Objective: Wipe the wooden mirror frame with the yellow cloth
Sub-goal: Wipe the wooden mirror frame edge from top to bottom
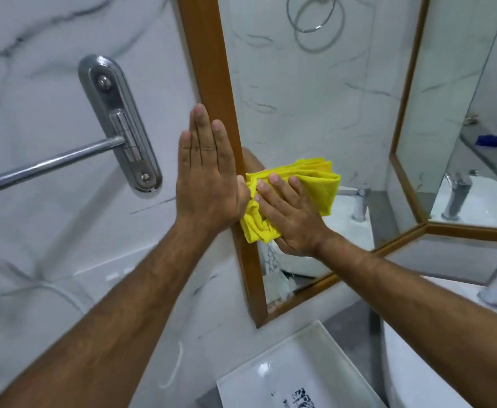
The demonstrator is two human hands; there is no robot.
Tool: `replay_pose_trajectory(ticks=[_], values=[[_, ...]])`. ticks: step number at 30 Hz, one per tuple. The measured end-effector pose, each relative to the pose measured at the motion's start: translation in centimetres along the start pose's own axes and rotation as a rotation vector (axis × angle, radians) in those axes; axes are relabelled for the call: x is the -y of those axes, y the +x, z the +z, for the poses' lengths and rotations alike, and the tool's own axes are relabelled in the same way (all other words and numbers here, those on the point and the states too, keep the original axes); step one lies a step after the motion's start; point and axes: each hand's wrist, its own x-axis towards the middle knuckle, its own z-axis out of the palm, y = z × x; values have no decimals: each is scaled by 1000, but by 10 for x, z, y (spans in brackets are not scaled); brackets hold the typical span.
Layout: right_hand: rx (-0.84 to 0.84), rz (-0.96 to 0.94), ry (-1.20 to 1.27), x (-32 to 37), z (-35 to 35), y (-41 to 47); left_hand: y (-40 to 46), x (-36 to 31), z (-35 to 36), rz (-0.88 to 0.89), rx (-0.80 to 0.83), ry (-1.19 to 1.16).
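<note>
My left hand (206, 175) lies flat and open, fingers straight, on the wall and the left upright of the wooden mirror frame (212, 75). My right hand (289, 213) presses the bunched yellow cloth (315, 184) against the glass just inside that upright, palm spread over it, not clenched. I judge the cloth soft and light, best held wadded under the palm; the frame looks rigid, the glass fragile.
</note>
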Motion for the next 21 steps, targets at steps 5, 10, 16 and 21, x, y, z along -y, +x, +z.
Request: replay_pose_trajectory(ticks=[5, 10, 16, 21], values=[[72, 76, -45, 35, 24, -54, -36, -10, 18, -2, 33, 1], [97, 160, -21, 56, 22, -62, -44, -11, 18, 2, 29, -4], [73, 159, 48, 59, 39, -87, -91, -26, 43, -11, 59, -45], [257, 137, 124, 94, 62, -176, -116, -42, 69, -82, 3, -85]])
